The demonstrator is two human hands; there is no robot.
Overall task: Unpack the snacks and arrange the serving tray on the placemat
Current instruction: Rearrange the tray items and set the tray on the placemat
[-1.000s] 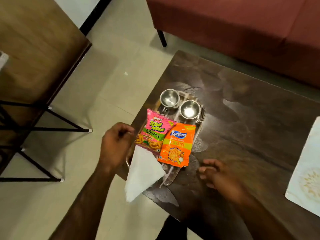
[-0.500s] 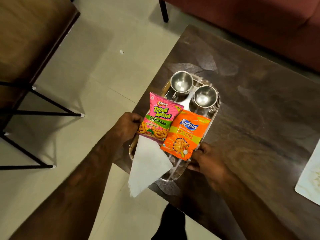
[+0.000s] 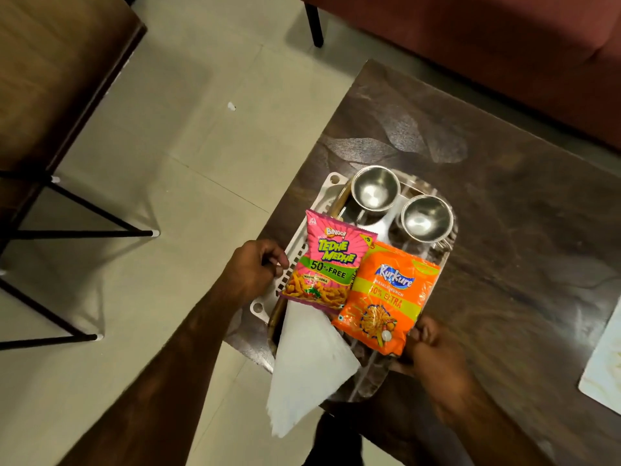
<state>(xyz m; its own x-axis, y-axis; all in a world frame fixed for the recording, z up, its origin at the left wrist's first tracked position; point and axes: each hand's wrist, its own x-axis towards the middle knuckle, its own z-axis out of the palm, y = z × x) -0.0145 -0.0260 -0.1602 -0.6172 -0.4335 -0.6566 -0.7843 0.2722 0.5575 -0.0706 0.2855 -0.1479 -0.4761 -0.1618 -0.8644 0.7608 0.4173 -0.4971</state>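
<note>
1. Dark wooden table (image 3: pixel 504 247) is bearing the steel serving tray (image 3: pixel 373 381) at its near-left corner; the pale placemat (image 3: pixel 605 358) is lying well apart.
2. Left hand (image 3: pixel 255 269) and right hand (image 3: pixel 433 351) are curling onto the tray's opposite rims.
3. Risk: on lifting, the two steel bowls (image 3: pixel 374 188), snack packets (image 3: pixel 331 264) or overhanging white napkin (image 3: pixel 309 371) are likely sliding off.

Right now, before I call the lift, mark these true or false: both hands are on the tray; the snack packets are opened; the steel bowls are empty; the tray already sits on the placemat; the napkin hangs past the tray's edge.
1. Both hands grip the tray: true, left hand and right hand on opposite sides.
2. Packets opened: false; the pink Bingo packet and orange Kurkure packet look sealed.
3. Steel bowls empty: true.
4. Tray on the placemat: false; the placemat lies apart, at the right edge.
5. White napkin overhangs the tray: true.
</note>
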